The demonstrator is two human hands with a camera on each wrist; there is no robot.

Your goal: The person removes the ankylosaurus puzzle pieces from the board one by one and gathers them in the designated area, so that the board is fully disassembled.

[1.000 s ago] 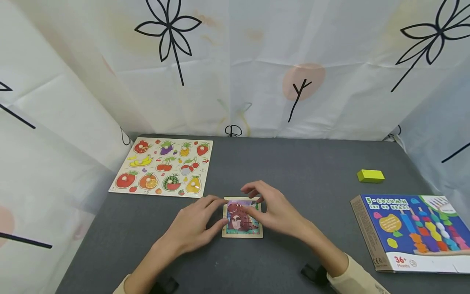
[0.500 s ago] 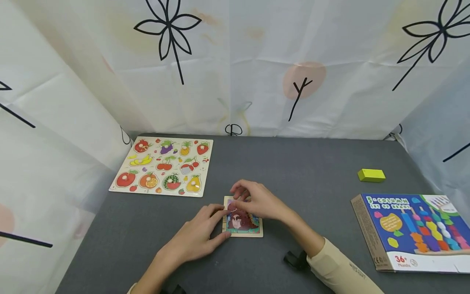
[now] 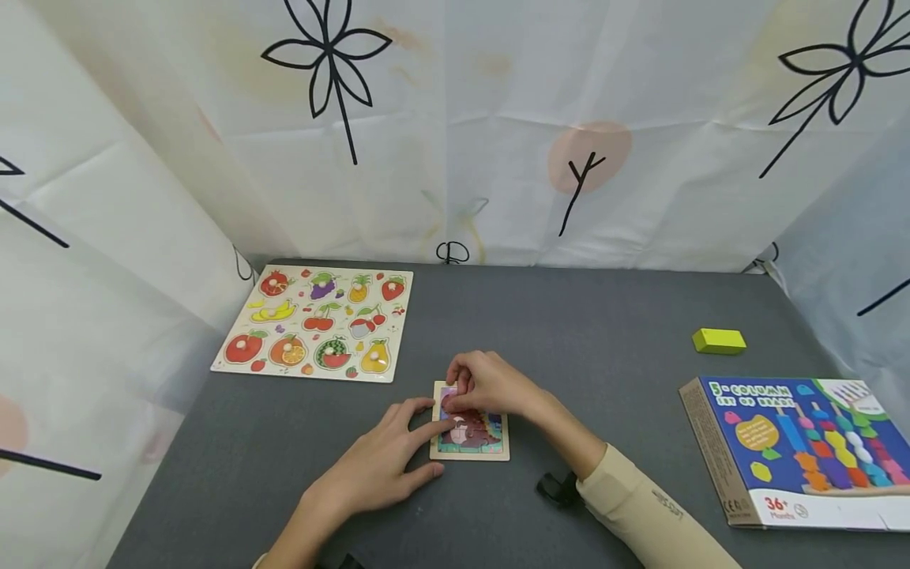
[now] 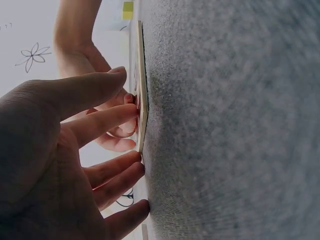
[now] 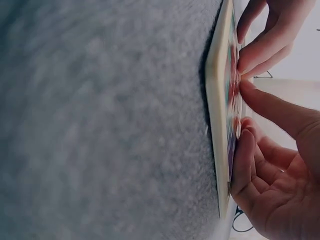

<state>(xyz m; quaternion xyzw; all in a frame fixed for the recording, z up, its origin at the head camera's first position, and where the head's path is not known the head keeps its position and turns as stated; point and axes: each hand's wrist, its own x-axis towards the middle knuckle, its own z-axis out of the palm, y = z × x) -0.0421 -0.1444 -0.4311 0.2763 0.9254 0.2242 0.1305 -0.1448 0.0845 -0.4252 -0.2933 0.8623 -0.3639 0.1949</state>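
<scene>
A small wooden-framed jigsaw puzzle (image 3: pixel 469 455) with a reddish-brown dinosaur picture lies flat on the dark grey table. My left hand (image 3: pixel 380 458) is at its left side, fingers spread, the index fingertip on the picture. In the left wrist view the left thumb (image 4: pixel 95 87) stays off the board. From the right, my right hand (image 3: pixel 494 387) reaches over the puzzle's upper part, covering some of it. The right wrist view shows the right thumb (image 5: pixel 272 105) and bent fingers (image 5: pixel 245 155) at the puzzle's surface. Whether a piece is pinched there is hidden.
A fruit peg puzzle board (image 3: pixel 313 324) lies at the back left. On the right are a yellow-green block (image 3: pixel 719 341) and, nearer, a blue toy box (image 3: pixel 796 450). A printed white cloth (image 3: pixel 498 95) hangs behind the table (image 3: pixel 569 316).
My right hand has moved left over the puzzle's upper left part, its fingers drawing closer together. My left index finger has slid from the frame's edge onto the picture; the left thumb now sits lower.
</scene>
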